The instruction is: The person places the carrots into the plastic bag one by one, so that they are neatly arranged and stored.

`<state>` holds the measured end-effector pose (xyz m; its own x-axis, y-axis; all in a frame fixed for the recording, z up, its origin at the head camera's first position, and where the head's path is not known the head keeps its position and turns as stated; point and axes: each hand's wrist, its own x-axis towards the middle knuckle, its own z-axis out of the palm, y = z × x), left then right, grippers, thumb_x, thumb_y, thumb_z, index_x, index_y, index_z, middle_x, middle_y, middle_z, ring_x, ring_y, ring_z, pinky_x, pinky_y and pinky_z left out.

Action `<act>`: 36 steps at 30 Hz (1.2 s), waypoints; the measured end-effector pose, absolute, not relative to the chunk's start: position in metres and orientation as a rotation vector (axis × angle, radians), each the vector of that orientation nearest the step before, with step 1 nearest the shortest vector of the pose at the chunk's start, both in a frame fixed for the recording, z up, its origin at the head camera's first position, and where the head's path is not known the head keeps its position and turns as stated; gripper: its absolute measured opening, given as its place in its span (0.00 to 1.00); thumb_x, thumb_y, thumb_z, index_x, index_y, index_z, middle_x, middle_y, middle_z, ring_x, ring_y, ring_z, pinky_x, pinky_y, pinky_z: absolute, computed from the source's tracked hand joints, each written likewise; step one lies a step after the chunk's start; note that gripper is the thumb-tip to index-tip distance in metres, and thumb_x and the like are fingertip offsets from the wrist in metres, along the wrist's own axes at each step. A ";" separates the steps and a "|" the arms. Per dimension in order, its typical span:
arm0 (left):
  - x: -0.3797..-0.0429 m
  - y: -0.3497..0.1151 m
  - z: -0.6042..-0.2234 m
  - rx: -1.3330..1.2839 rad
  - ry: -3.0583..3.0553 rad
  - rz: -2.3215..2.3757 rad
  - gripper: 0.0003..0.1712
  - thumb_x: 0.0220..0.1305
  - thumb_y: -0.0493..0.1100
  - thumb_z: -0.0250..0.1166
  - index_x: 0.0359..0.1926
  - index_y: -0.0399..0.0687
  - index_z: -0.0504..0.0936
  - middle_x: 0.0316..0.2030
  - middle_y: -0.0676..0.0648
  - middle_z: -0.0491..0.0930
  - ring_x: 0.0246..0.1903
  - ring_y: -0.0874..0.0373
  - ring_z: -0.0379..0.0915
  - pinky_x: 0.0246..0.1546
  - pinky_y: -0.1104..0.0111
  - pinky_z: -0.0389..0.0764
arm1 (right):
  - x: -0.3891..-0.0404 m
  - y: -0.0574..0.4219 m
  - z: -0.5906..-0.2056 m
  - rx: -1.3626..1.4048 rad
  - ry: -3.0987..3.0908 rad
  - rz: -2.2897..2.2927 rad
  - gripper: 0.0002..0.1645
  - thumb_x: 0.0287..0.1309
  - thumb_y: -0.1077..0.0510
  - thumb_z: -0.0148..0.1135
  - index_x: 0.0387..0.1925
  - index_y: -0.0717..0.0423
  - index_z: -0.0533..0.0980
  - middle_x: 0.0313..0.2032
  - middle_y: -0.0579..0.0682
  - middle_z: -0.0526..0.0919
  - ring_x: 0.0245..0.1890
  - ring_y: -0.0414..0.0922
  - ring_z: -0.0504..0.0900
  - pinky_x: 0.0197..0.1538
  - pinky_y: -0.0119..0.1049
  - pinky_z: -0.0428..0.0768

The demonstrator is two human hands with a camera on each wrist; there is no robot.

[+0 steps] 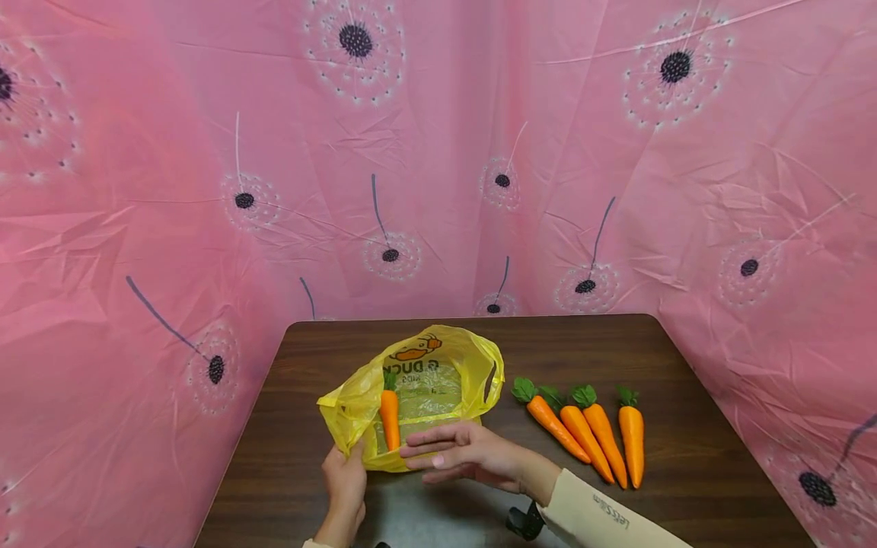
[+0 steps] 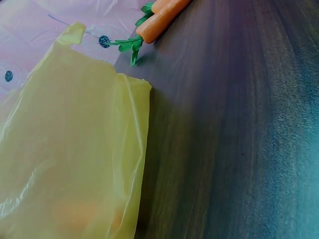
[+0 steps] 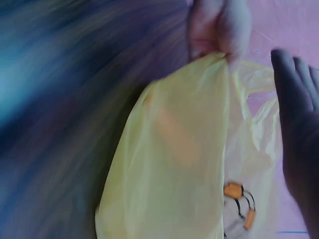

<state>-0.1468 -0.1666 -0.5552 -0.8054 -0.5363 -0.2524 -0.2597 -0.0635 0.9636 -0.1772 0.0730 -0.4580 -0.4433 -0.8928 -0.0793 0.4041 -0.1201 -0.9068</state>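
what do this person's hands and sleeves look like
The left hand and right hand are bare, without gloves. The right sleeve is cream with small dark lettering; only a cream edge of the left sleeve shows. A small black object shows beside the right sleeve.

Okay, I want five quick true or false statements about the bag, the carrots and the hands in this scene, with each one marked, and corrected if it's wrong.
1. The left hand grips the edge of the yellow bag. True.
2. The right hand is holding a carrot. False: the right hand is open and holds nothing.
3. One carrot is inside the yellow bag. True.
4. Seven carrots lie outside the yellow bag. False: four carrots lie outside it, on the table.
5. The pink backdrop has a dandelion pattern. True.
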 end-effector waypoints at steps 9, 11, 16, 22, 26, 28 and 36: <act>-0.146 -0.170 -0.552 0.876 -1.992 -1.981 0.23 0.76 0.37 0.55 0.65 0.25 0.70 0.63 0.28 0.71 0.62 0.36 0.68 0.63 0.43 0.69 | -0.153 0.133 -0.468 -0.898 1.750 -1.385 0.34 0.68 0.50 0.65 0.71 0.55 0.69 0.67 0.49 0.74 0.66 0.49 0.72 0.65 0.41 0.73; -0.147 -0.170 -0.551 0.878 -1.987 -1.982 0.24 0.75 0.36 0.55 0.66 0.26 0.69 0.64 0.28 0.71 0.62 0.36 0.67 0.63 0.44 0.68 | -0.150 0.146 -0.475 -0.919 2.012 -1.236 0.36 0.66 0.43 0.67 0.70 0.48 0.70 0.66 0.44 0.75 0.64 0.44 0.73 0.64 0.44 0.74; -0.149 -0.171 -0.549 0.857 -1.986 -1.980 0.24 0.75 0.36 0.56 0.66 0.26 0.69 0.63 0.28 0.72 0.62 0.37 0.68 0.63 0.44 0.69 | -0.153 0.178 -0.506 -0.873 2.690 -0.793 0.49 0.56 0.32 0.70 0.72 0.49 0.68 0.67 0.48 0.74 0.62 0.50 0.76 0.60 0.52 0.77; -0.148 -0.171 -0.552 0.836 -2.013 -1.936 0.23 0.74 0.36 0.57 0.64 0.26 0.71 0.61 0.30 0.74 0.59 0.41 0.71 0.61 0.49 0.73 | -0.173 0.205 -0.537 -0.794 3.139 -0.494 0.61 0.48 0.40 0.79 0.75 0.64 0.61 0.72 0.60 0.65 0.68 0.58 0.69 0.66 0.59 0.69; -0.148 -0.172 -0.552 0.836 -2.014 -1.913 0.22 0.73 0.34 0.57 0.64 0.26 0.72 0.61 0.30 0.75 0.59 0.40 0.71 0.60 0.49 0.73 | -0.185 0.210 -0.549 -0.679 3.187 -0.479 0.65 0.50 0.41 0.79 0.76 0.67 0.54 0.72 0.64 0.63 0.67 0.61 0.69 0.65 0.59 0.70; -0.148 -0.171 -0.551 0.841 -2.008 -1.918 0.22 0.73 0.33 0.57 0.64 0.26 0.72 0.61 0.30 0.74 0.59 0.40 0.71 0.61 0.47 0.71 | -0.190 0.209 -0.553 -0.608 3.173 -0.504 0.65 0.51 0.42 0.78 0.77 0.67 0.52 0.72 0.65 0.63 0.66 0.61 0.70 0.63 0.58 0.73; -0.148 -0.174 -0.547 0.853 -2.015 -1.938 0.22 0.74 0.36 0.58 0.65 0.28 0.72 0.62 0.31 0.74 0.60 0.40 0.71 0.61 0.46 0.72 | -0.205 0.203 -0.567 -0.435 3.152 -0.468 0.57 0.55 0.49 0.76 0.74 0.73 0.55 0.70 0.69 0.64 0.64 0.63 0.71 0.60 0.58 0.75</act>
